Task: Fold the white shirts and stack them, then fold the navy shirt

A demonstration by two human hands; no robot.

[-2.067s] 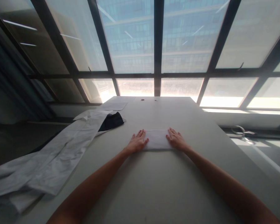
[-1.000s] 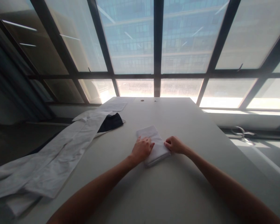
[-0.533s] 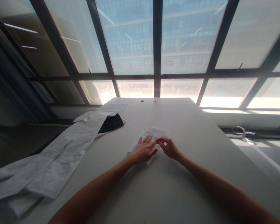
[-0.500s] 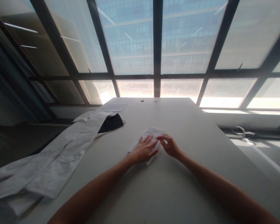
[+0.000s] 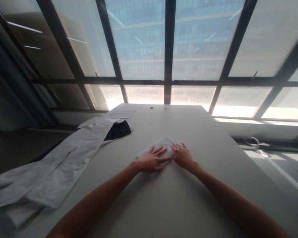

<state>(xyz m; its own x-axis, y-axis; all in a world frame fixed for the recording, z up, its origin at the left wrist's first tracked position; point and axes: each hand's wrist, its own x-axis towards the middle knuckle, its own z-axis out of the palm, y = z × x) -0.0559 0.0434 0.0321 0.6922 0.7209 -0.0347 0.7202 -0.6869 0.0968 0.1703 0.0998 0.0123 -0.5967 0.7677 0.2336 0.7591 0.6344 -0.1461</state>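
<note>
A small folded white cloth (image 5: 166, 142) lies on the white table (image 5: 149, 205) ahead of me. My left hand (image 5: 152, 161) rests flat over its near part, fingers spread, and hides much of it. At the cloth's right edge is my right hand (image 5: 183, 157), its fingers curled in against the fabric. A peaked corner of the cloth points away from me beyond both hands. The exact grip of the right fingertips is partly hidden.
White garments (image 5: 64, 158) spread along the table's left side and hang over its edge, with a dark navy piece (image 5: 118, 130) among them. A white sheet (image 5: 121, 114) lies farther back. Windows line the far side; a whitish ring-shaped object (image 5: 253, 142) is off to the right.
My right hand has gone from a loose pinch to curled fingers against the cloth's right edge. The cloth's far edge now comes to a sharper peak. My left hand stays flat, shifted slightly.
</note>
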